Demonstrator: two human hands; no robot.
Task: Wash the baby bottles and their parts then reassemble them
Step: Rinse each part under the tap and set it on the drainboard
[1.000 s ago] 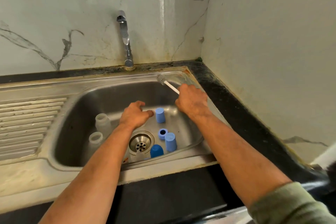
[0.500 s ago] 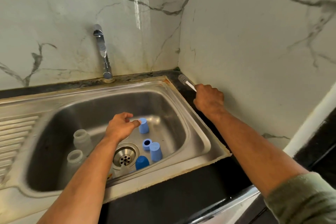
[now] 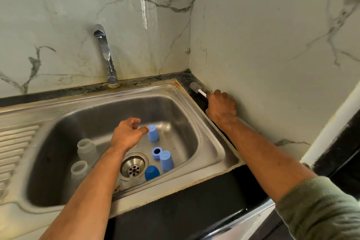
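Two clear bottles stand at the left of the steel sink. Blue parts sit near the drain: an upside-down light-blue cap, a second such cap, a blue ring and a dark-blue cap. My left hand hovers over the basin, fingers loosely curled, thumb beside the far cap, holding nothing. On the dark ledge by the right wall my right hand grips the white handle of a bottle brush, whose grey head lies on the ledge.
A chrome tap rises behind the sink. The drain sits in the basin's front middle. A ribbed draining board lies to the left. Marble walls close the back and right. Black counter runs along the front.
My right hand carried the brush from over the basin to the ledge by the right wall. The left hand stayed near the far blue cap. The view shifted right.
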